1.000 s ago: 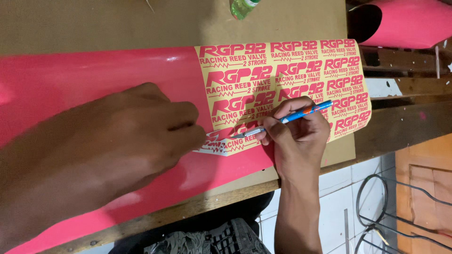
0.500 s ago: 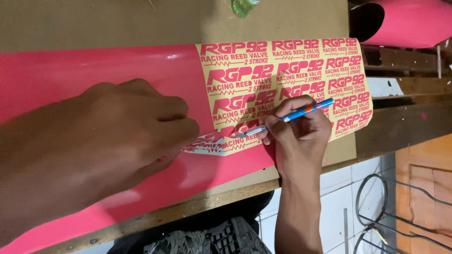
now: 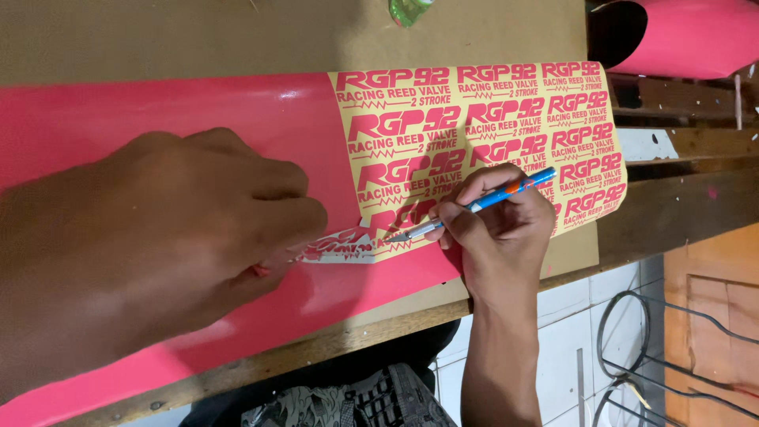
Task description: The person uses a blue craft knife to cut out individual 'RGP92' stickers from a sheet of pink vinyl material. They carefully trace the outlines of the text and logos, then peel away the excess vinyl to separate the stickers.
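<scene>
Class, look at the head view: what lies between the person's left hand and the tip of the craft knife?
A peeled strip of pink vinyl spans the gap between the left hand and the craft knife, held by the right hand.

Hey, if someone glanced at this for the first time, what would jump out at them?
Probably the bright pink vinyl sheet spread across the workbench, with its yellow backing bearing rows of pink cut decals at centre right. Next, the two hands meeting at the sheet's lower edge: the left hand pinches a peeled strip, while the right hand holds a blue craft knife against it.
</scene>
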